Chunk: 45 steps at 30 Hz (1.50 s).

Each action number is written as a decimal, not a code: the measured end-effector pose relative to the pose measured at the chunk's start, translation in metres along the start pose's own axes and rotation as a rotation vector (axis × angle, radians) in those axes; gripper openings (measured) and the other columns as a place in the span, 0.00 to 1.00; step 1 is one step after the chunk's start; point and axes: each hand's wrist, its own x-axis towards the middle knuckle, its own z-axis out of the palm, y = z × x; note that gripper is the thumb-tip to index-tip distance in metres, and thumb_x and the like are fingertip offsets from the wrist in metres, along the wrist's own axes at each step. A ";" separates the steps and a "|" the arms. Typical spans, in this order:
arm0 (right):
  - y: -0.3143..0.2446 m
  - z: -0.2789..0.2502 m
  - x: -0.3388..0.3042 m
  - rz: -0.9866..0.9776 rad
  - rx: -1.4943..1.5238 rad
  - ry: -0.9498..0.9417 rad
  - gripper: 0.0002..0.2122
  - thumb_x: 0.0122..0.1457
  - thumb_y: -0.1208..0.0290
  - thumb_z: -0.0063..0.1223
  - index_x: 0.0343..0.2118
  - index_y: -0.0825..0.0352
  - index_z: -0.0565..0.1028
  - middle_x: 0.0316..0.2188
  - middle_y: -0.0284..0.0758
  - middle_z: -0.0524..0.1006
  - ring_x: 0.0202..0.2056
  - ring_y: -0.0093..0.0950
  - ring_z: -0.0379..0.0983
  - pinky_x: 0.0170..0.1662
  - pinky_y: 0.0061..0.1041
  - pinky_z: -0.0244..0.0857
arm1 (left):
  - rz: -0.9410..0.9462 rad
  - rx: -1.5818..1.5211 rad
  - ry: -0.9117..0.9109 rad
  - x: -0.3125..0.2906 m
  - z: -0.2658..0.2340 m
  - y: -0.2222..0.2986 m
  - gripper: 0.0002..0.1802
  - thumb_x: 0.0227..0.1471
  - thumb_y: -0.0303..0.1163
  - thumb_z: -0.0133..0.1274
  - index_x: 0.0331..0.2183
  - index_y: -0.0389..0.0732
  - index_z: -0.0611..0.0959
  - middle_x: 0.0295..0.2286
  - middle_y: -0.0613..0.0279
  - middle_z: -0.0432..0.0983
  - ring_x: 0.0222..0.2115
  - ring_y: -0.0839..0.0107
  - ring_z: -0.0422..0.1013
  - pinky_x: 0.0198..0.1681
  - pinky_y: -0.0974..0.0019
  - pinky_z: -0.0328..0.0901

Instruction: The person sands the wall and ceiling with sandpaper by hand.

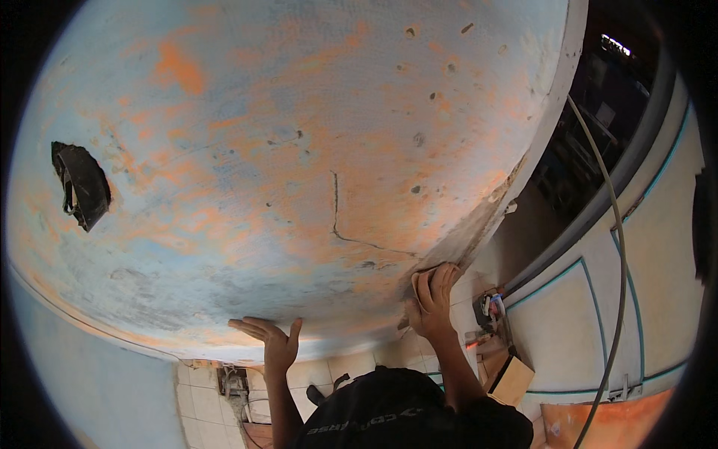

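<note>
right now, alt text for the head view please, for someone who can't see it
A person's open left hand and bent-fingered right hand are at a wall patched in blue and orange. A thin crack bends down toward the right hand; a dark, jagged hole sits at far left.

One left hand (pixel 277 348) and one right hand (pixel 432 307), two in all, showed at lower centre. One patchy wall (pixel 247 187) filled the middle, bearing one long crack (pixel 336 206) and, far left, one large hole (pixel 86 187). One cable (pixel 623 299) ran at right, one garment (pixel 374 419) at bottom centre.
</note>
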 end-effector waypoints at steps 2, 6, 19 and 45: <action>-0.004 -0.007 0.010 0.012 0.013 -0.014 0.29 0.49 0.65 0.52 0.54 0.68 0.59 0.54 0.62 0.49 0.55 0.64 0.43 0.54 0.63 0.37 | 0.026 -0.053 0.020 0.000 0.002 -0.005 0.63 0.50 0.53 0.50 0.50 0.23 0.20 0.48 0.23 0.04 0.51 0.34 0.05 0.53 0.37 0.15; -0.010 -0.005 0.013 0.064 -0.011 -0.056 0.30 0.48 0.63 0.53 0.52 0.73 0.58 0.53 0.65 0.47 0.55 0.66 0.41 0.54 0.64 0.35 | 0.020 -0.023 0.009 0.000 0.003 -0.007 0.63 0.49 0.53 0.50 0.50 0.24 0.19 0.48 0.23 0.03 0.51 0.34 0.04 0.52 0.36 0.15; -0.012 0.016 0.013 0.100 -0.085 -0.045 0.30 0.50 0.58 0.54 0.45 0.81 0.58 0.46 0.75 0.47 0.50 0.75 0.39 0.49 0.70 0.32 | 0.060 0.033 0.030 0.001 0.007 -0.013 0.63 0.50 0.55 0.48 0.49 0.24 0.19 0.47 0.19 0.05 0.51 0.29 0.07 0.51 0.33 0.15; -0.079 0.022 0.023 -0.366 0.372 -0.097 0.21 0.49 0.63 0.52 0.43 0.70 0.66 0.51 0.59 0.59 0.51 0.62 0.54 0.53 0.58 0.46 | 0.336 -0.274 0.374 -0.024 0.012 0.032 0.44 0.46 0.37 0.55 0.58 0.39 0.49 0.56 0.30 0.33 0.58 0.38 0.36 0.56 0.41 0.41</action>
